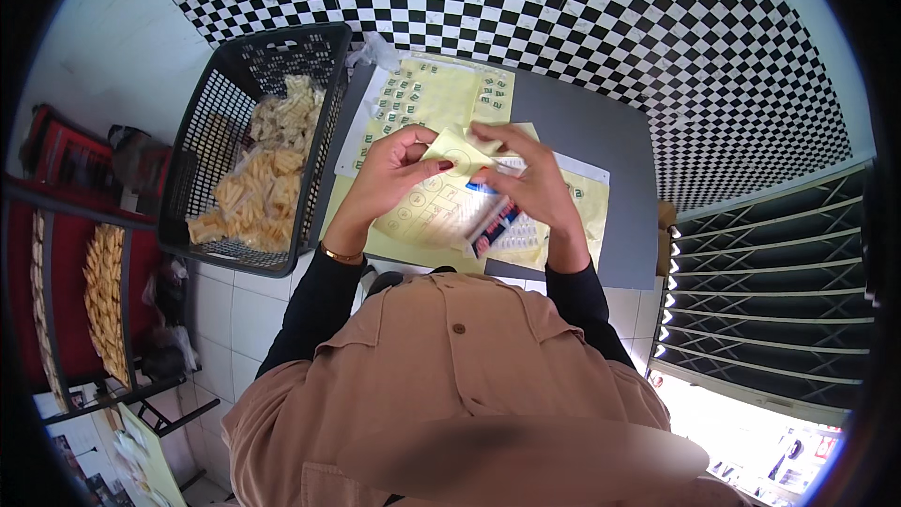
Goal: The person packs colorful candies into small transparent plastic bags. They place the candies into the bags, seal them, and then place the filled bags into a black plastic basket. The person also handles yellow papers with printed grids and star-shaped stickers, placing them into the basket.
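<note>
My left hand [398, 172] pinches a small pale-yellow sticker sheet [457, 155] printed with a circle. At its right edge are the fingers of my right hand [528, 172], blurred, so whether they grip the paper is unclear. Below that hand is a red and dark-blue packet [493, 227], also blurred; I cannot tell whether it is held or lying down. A larger yellow sheet with printed circles [415, 215] lies beneath my hands. Farther back, a yellow backing sheet [450, 95] carries rows of small green-printed clear stickers.
The grey table [584, 120] stands against a checkered wall [479, 0]. At left, a black plastic crate [303, 204] holds bagged pale snack pieces [260, 186]. A crumpled clear plastic bag [376, 51] lies at the table's back left corner. A folding metal gate [760, 296] is at right.
</note>
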